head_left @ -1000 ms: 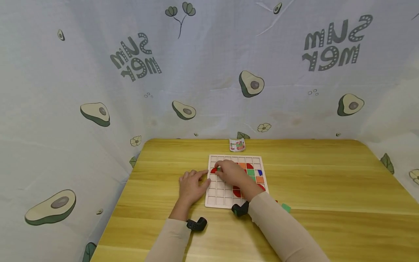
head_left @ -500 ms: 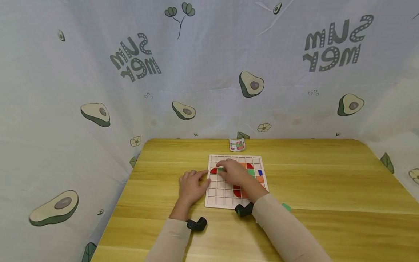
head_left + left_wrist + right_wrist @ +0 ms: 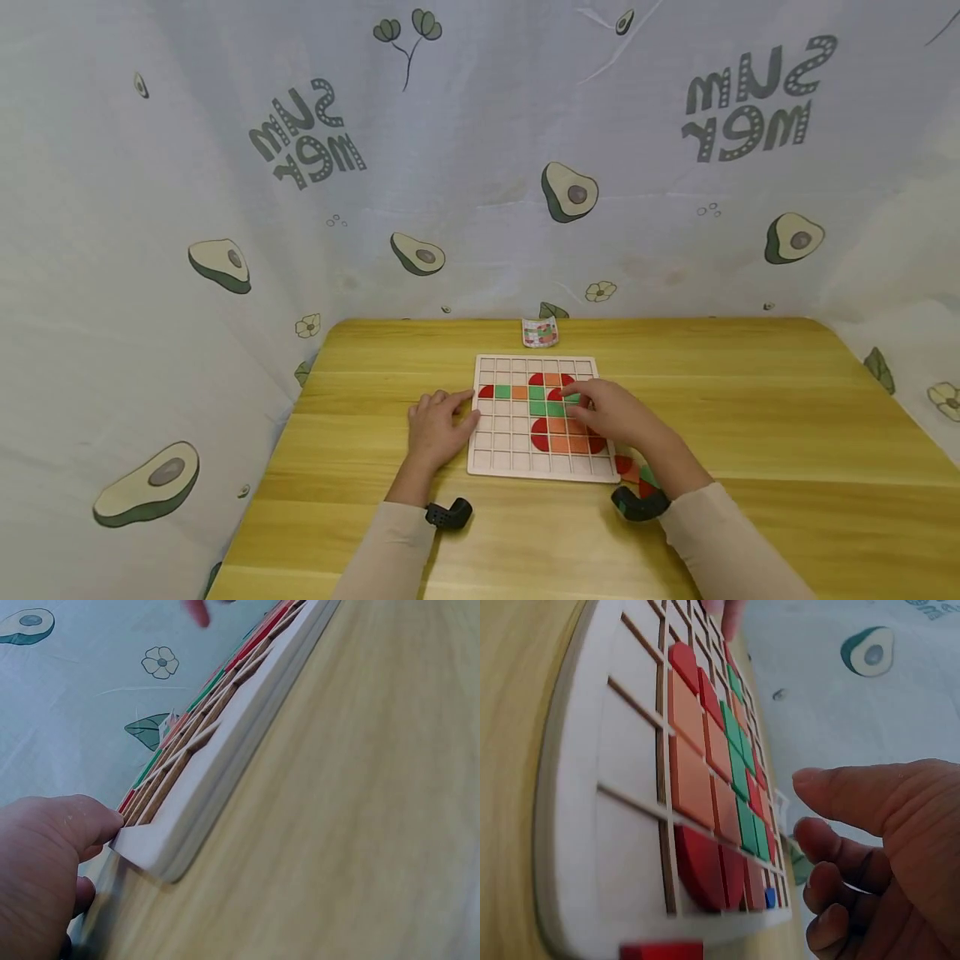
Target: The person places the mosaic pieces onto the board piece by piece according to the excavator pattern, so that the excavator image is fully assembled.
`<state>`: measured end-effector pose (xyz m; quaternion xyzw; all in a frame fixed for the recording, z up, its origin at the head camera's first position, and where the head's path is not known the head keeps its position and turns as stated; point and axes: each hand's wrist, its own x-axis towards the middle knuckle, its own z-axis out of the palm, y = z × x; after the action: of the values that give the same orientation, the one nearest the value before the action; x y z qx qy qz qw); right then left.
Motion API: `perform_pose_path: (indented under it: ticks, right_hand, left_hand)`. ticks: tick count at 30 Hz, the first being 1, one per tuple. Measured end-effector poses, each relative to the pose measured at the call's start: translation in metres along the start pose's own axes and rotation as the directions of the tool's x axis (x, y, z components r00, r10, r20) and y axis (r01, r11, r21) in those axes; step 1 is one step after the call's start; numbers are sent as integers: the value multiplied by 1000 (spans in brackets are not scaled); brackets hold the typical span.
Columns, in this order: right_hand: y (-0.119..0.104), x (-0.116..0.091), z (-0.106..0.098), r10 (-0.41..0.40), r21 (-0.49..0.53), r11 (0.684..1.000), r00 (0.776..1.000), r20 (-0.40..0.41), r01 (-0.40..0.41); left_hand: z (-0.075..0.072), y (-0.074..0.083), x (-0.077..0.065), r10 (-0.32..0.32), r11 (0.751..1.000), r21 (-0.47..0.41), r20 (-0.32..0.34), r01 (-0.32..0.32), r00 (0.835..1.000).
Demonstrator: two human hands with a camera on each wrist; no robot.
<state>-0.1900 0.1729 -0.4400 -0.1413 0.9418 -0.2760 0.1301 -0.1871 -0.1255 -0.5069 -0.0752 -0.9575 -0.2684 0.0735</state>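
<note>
A pale wooden grid board lies on the table with red rounded pieces and green and orange squares set in its cells. Against its left edge rests my left hand; the left wrist view shows the thumb touching the board's corner. My right hand hovers over the board's right side, fingers loosely bent and holding nothing. In the upper left row sit a red piece, a green square and an orange square. The right wrist view also shows a small blue piece.
Loose red, orange and green pieces lie on the table by the board's lower right corner, partly under my right wrist. Behind the board stands a small patterned card. A printed cloth hangs along the table's far edge.
My right hand has let go of the green square at the upper left and moved right across the board. Cells it covered now show. The left hand stays at the board's edge.
</note>
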Motion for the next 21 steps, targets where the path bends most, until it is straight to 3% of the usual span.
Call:
perform_pose_path:
  ticks: [9,21]
  right_hand:
    - [41,-61,-13,29,68,997,999,36,-31]
    - [72,-110,-15,71,127,988,992,100,-84]
  left_hand:
    - [1,-1,1,7,1000,7,-12,-7,1000]
    - [0,0,0,-2,1000,-1,-3,2,1000]
